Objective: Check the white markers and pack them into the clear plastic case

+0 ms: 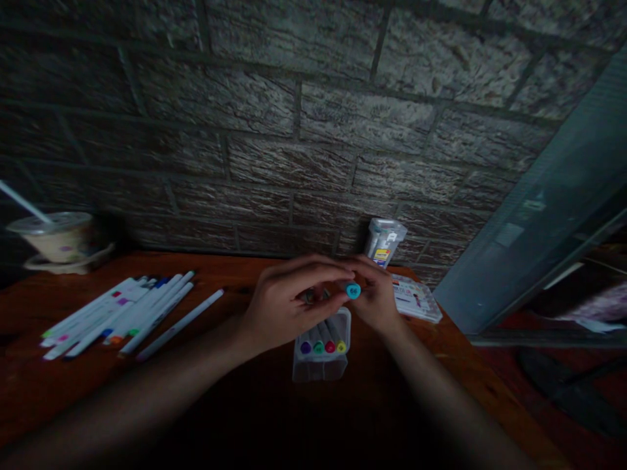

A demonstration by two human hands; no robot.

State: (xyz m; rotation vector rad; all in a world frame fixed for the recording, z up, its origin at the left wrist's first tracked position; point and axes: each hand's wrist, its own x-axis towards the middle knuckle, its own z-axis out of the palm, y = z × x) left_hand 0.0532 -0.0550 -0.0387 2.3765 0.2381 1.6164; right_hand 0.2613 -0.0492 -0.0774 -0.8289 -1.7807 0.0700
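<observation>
A marker (353,290) with a turquoise end numbered 66 points towards me, held in the air between both hands. My left hand (289,297) is closed, its thumb and fingertips pinching the marker from the left. My right hand (376,294) curls around the marker from the other side; part of its fingers is hidden. Just below them stands a clear plastic case (321,371). Inside it is a row of several markers (330,347) with purple, green, red and yellow ends. My left hand covers the case's upper left part.
To the left lies a loose pile of white markers (117,316), with a single marker (181,324) beside it. A drink cup (59,241) with a straw stands far left. Behind my right hand are a clear container (385,238) and a flat printed case (416,299), near the brick wall (318,156).
</observation>
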